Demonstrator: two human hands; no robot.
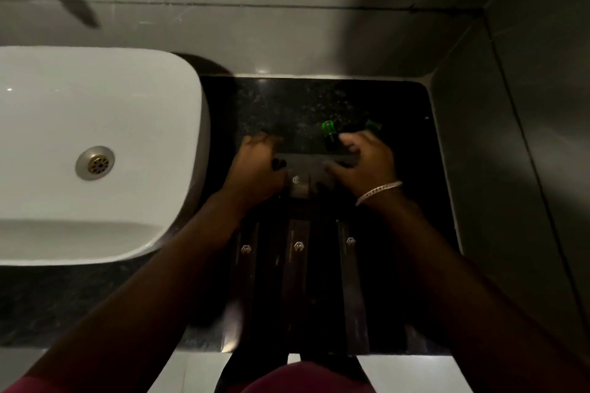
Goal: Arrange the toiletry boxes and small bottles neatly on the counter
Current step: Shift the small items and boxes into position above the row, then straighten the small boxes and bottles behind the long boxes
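A dark toiletry box [311, 160] lies crosswise on the black counter [287, 105], held at both ends: my left hand [258, 166] grips its left end and my right hand [367, 163] its right end. Below it another box [300, 187] with a silver logo points toward me. Three long dark boxes [245, 252], [298, 262], [352, 268] lie side by side near the counter's front edge. Two small bottles with green caps [329, 132], [372, 126] stand just beyond my right hand's fingers; their dark bodies are hard to make out.
A white basin [95, 124] with a metal drain [95, 163] fills the left side. Grey tiled walls [510, 137] close the counter at the back and right. The counter's front edge [198, 346] runs under my forearms. The light is dim.
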